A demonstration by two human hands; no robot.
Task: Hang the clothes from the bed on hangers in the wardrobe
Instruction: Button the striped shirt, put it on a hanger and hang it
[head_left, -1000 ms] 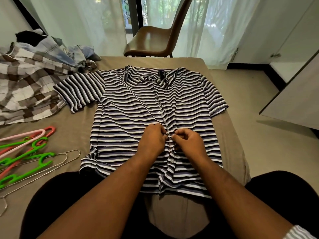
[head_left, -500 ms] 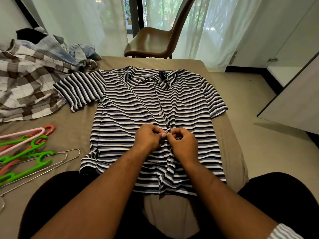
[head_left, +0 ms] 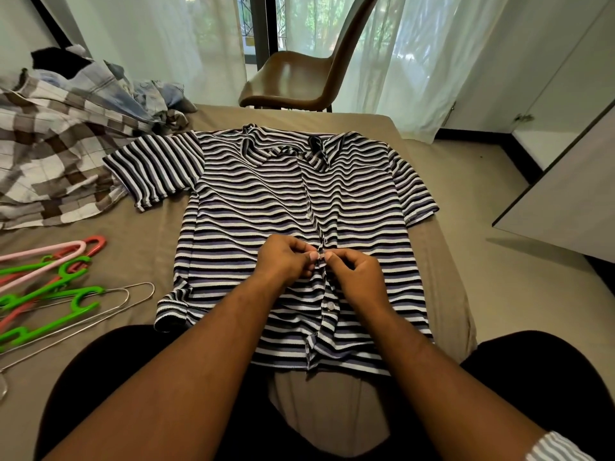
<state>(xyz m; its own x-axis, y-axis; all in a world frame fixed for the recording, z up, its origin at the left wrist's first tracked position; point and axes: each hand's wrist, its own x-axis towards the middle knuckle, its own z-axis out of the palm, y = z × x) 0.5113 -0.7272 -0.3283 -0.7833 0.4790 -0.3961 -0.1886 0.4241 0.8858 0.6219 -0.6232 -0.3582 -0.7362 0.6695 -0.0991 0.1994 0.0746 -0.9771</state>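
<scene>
A black, white and purple striped short-sleeved shirt (head_left: 253,201) lies flat, front up, on the tan bed (head_left: 139,234). My left hand (head_left: 286,259) and my right hand (head_left: 356,277) meet at the button placket in the shirt's lower middle, both pinching the fabric edges there. One white button (head_left: 330,306) shows fastened just below my hands. Green, pink and red plastic hangers (head_left: 50,277) and wire hangers (head_left: 109,304) lie at the bed's left edge. The wardrobe's white open door (head_left: 565,201) stands at the right.
A heap of other clothes, with a brown checked shirt (head_left: 50,154) and denim pieces (head_left: 146,94), fills the bed's far left. A brown chair (head_left: 299,78) stands beyond the bed before white curtains. My black-clad knees rest against the near bed edge.
Both hands have moved a little farther up the placket, from the lower button to the one above it. The shirt's hem has been drawn slightly.
</scene>
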